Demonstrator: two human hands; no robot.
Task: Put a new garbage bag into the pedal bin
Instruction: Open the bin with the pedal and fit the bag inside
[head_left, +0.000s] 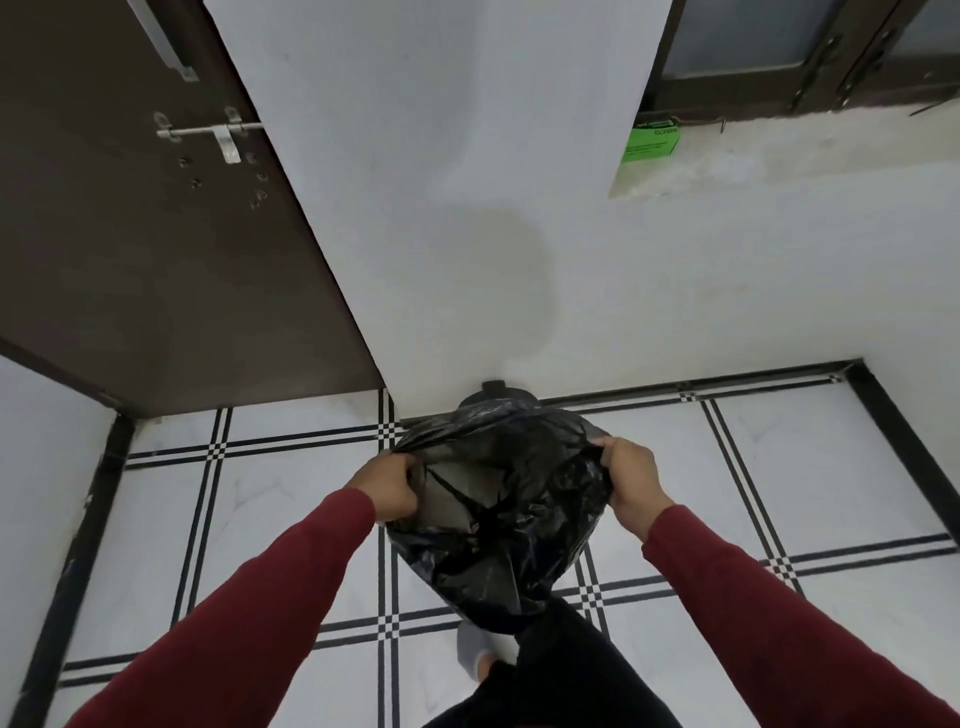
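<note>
Tiled floor (291, 519), wall corner ahead. We hold the black garbage bag (514, 525) open over the mostly hidden pedal bin (493, 387). Left hand (392, 486) and right hand (631, 483), fingers curled, grip opposite rim edges.

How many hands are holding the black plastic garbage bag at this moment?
2. The left hand grips the left side of the black plastic garbage bag at its open rim; the right hand grips the right side. No other hand is visible.
</note>
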